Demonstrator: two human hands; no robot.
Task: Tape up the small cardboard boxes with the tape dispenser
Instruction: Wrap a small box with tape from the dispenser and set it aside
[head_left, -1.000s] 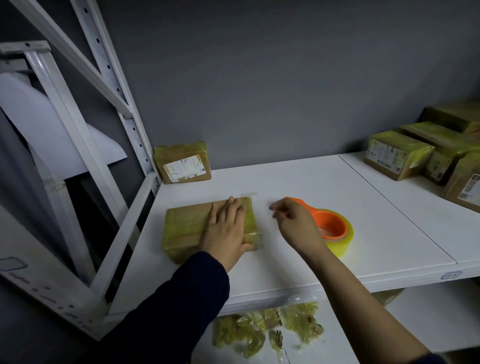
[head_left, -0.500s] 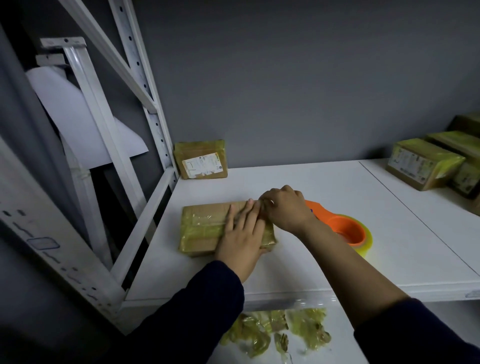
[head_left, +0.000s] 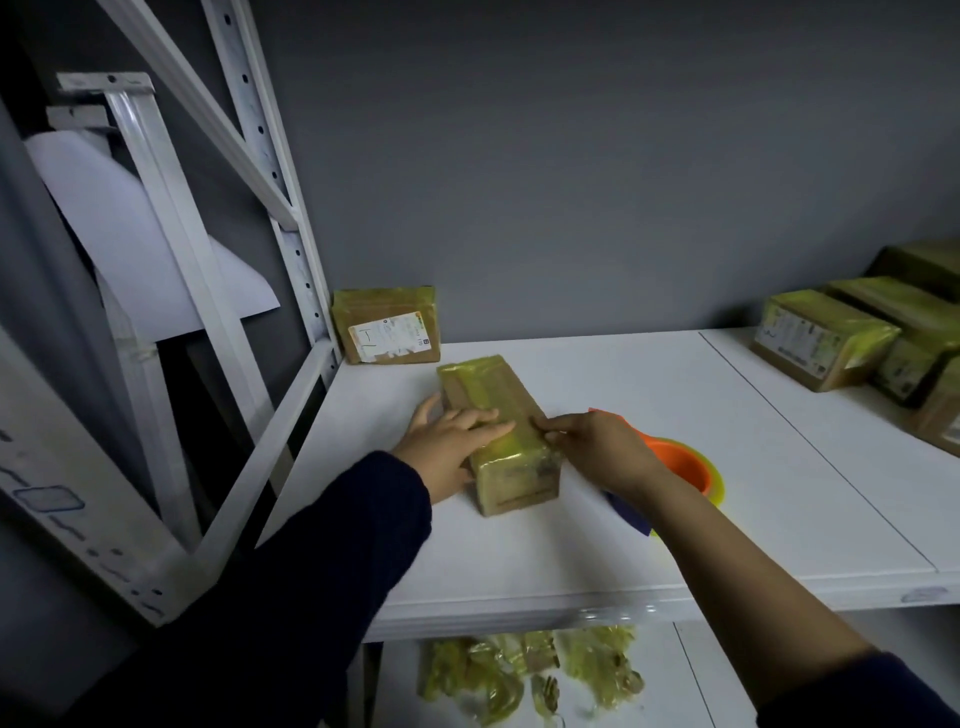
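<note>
Cardboard box (head_left: 493, 387) (tape-wrapped) lies under flat left hand (head_left: 442, 451); right hand (head_left: 602, 449) pinches its right edge.

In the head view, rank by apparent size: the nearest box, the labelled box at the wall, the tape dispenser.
1. nearest box
2. labelled box, farther off, so unsure
3. tape dispenser, partly hidden by the right hand

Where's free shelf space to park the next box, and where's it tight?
Free: the back strip of the shelf between the labelled box and the stacked boxes; also right of the tape dispenser, up to those boxes. Crowded: left-centre, left hand and right hand on the worked box.
</note>
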